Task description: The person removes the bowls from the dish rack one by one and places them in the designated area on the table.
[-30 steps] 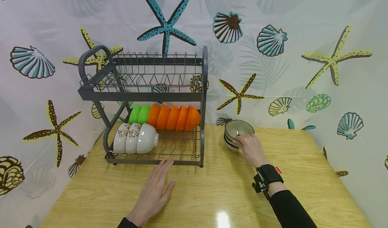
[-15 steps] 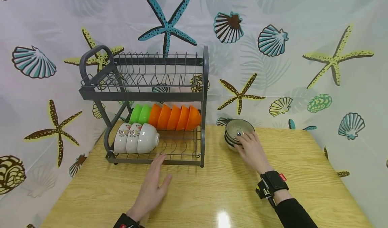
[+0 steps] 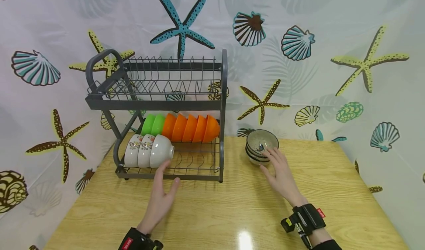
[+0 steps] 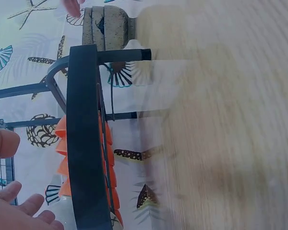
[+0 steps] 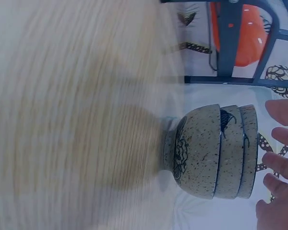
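A stack of three speckled grey bowls stands upright on the table, right of the dish rack; dark painted patterns show on their sides in the right wrist view. My right hand is at the stack's near right side, fingers spread and holding nothing; in its wrist view the fingertips appear just beyond the top bowl's rim. My left hand extends over the rack's front rail, thumb apart from the fingers. Its fingertips are close to the nearest white bowl; whether they touch it I cannot tell.
On the rack's lower level, several orange bowls and two green bowls stand on edge in the back row. White bowls with floral prints line the front left. The upper wire shelf overhangs them.
My right hand's fingers have uncurled from the bowl stack's rim, and the hand has drawn back a little toward me. My left hand has shifted left toward the white bowls.
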Demonstrator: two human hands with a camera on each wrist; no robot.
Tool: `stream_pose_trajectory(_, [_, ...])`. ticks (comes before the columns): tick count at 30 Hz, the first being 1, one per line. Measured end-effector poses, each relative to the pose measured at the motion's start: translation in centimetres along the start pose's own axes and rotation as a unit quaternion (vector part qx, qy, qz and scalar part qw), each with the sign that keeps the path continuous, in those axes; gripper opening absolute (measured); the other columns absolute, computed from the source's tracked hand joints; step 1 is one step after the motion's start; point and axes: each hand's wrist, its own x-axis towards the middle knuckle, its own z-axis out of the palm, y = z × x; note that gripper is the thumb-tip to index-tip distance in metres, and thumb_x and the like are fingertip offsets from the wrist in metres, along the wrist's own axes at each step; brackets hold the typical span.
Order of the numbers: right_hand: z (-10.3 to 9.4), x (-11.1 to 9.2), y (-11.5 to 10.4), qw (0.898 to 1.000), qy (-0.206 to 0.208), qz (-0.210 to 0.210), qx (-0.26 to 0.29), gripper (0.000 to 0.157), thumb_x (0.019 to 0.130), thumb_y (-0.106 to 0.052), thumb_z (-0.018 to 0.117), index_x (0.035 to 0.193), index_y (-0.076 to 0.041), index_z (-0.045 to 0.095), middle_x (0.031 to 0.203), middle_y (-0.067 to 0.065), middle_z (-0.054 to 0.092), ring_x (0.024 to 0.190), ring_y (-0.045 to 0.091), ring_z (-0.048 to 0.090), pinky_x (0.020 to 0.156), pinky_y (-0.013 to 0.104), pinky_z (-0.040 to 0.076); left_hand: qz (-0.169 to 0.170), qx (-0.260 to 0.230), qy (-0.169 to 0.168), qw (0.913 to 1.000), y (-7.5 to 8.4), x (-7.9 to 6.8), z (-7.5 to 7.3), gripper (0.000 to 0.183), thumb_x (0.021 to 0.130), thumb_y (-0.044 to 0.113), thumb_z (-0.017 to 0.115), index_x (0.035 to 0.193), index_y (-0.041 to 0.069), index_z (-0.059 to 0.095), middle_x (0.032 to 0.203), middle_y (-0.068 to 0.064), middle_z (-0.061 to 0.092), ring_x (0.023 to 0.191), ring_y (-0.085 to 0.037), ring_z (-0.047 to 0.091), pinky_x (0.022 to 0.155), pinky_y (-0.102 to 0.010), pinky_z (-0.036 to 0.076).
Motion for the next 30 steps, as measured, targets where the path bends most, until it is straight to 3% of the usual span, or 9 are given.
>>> stream_pose_trajectory(5, [-0.4,-1.3,-0.4,0.997,-0.016,0.037,0.063,0.045,0.096,-0.007,0.064,0.137,0.006,0.054,0.148,0.033,0.045,0.142,0.055,0.031,0.113,0.073,0.025,-0.002,0.0,0.03,0.9995,0.8,0.7,-0.4,0.061,0.098,0.009,0.06,0.152,-0.002,0.033,0.159,-0.023,0.033,0.148,-0.042,0.03,0.12,-0.065,0.023])
stream_pose_trajectory(9, [-0.8,-2.6,-1.0,0.992,-0.029,0.069,0.099,0.043,0.099,-0.013,0.061,0.138,0.004,0.054,0.15,0.031,0.044,0.143,0.053,0.032,0.113,0.075,0.025,0.015,0.025,0.061,0.9977,1.5,1.8,-1.1,0.062,0.094,0.004,0.064,0.148,-0.007,0.036,0.158,-0.028,0.031,0.147,-0.046,0.028,0.119,-0.068,0.023])
stream_pose_trajectory(14, [-1.1,-3.6,-1.6,0.987,-0.035,0.097,0.127,0.043,0.102,-0.018,0.059,0.14,0.001,0.053,0.153,0.028,0.042,0.146,0.052,0.029,0.113,0.075,0.024,0.006,0.054,0.08,0.9953,2.0,3.4,-2.1,0.067,0.091,0.004,0.068,0.148,-0.007,0.035,0.157,-0.031,0.03,0.148,-0.048,0.027,0.118,-0.069,0.025])
stream_pose_trajectory(21, [-1.7,-4.5,-1.9,0.982,-0.021,0.11,0.151,0.042,0.1,-0.014,0.061,0.139,0.0,0.054,0.154,0.025,0.044,0.143,0.053,0.032,0.113,0.075,0.026,-0.04,0.071,0.057,0.995,2.1,5.5,-3.6,0.074,0.09,0.007,0.07,0.151,-0.007,0.03,0.15,-0.031,0.038,0.137,-0.047,0.042,0.108,-0.07,0.04])
stream_pose_trajectory(27, [-2.0,-5.1,-1.8,0.977,-0.015,0.129,0.168,0.041,0.1,-0.014,0.062,0.14,-0.006,0.055,0.153,0.022,0.046,0.144,0.049,0.033,0.113,0.072,0.029,-0.078,0.08,0.027,0.9934,2.1,6.7,-4.6,0.076,0.091,0.011,0.071,0.153,-0.005,0.03,0.151,-0.029,0.042,0.136,-0.046,0.046,0.106,-0.066,0.045])
stream_pose_trajectory(28, [-2.1,-5.2,-1.8,0.976,-0.014,0.134,0.169,0.041,0.1,-0.014,0.062,0.14,-0.007,0.055,0.154,0.021,0.046,0.144,0.048,0.033,0.116,0.067,0.029,-0.082,0.081,0.023,0.9931,2.2,6.9,-4.7,0.076,0.091,0.011,0.07,0.153,-0.005,0.03,0.151,-0.03,0.043,0.136,-0.046,0.047,0.106,-0.065,0.046])
stream_pose_trajectory(30, [-2.1,-5.5,-1.7,0.975,-0.009,0.139,0.176,0.041,0.1,-0.013,0.062,0.14,-0.008,0.055,0.154,0.02,0.046,0.146,0.041,0.034,0.124,0.046,0.03,-0.09,0.087,0.013,0.992,2.3,7.2,-4.9,0.075,0.092,0.013,0.07,0.153,-0.004,0.03,0.15,-0.03,0.044,0.136,-0.045,0.048,0.104,-0.063,0.048])
